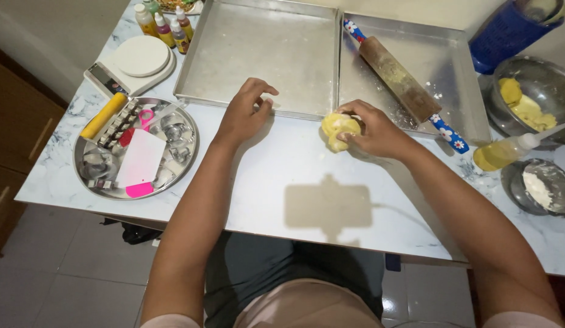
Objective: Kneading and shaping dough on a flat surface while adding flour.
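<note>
Small coloured squeeze bottles (pixel 164 24) at far left corner beside round white scale (pixel 133 64); blue cylindrical container (pixel 507 27) far right. White marbled counter (pixel 282 164) over grey tiled floor (pixel 70 285). Right hand (pixel 373 130) with fingers closed around lumpy yellow dough ball (pixel 337 130) on counter, just before shiny metal baking trays (pixel 258 54); left hand (pixel 246 112) with fingers loosely curled, empty, at tray edge.

Marble table (pixel 294 164) bears two baking trays (pixel 258 54), tool plate (pixel 88 176), bowls (pixel 537 91).

At the upper left of your view sits a white kitchen scale (pixel 136 61); below it a round metal tray (pixel 88 182) of cutters. A rolling pin (pixel 398 79) lies upper right.
</note>
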